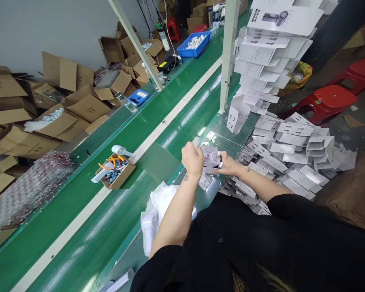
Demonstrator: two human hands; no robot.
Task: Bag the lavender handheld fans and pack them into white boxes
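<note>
My left hand (193, 158) is closed in a fist over the bench edge, and a small translucent bit (196, 142) sticks out above its fingers. What else that fist grips is hidden. My right hand (227, 163) is wrapped round the right side of a small white box printed with a purple picture (211, 157). The box is right beside the left fist. Beneath both hands lies some crinkled clear plastic (205, 181). Near my left forearm, a heap of white plastic bags (161, 202) rests on the bench edge.
A green conveyor belt (133, 202) crosses diagonally, carrying a small carton of parts (121, 174) with orange-handled pliers and a white handheld fan. Stacked flat white boxes (261, 61) rise at right, beside a metal post (227, 61). Red stools (331, 101) stand behind; open cartons (79, 105) fill the left.
</note>
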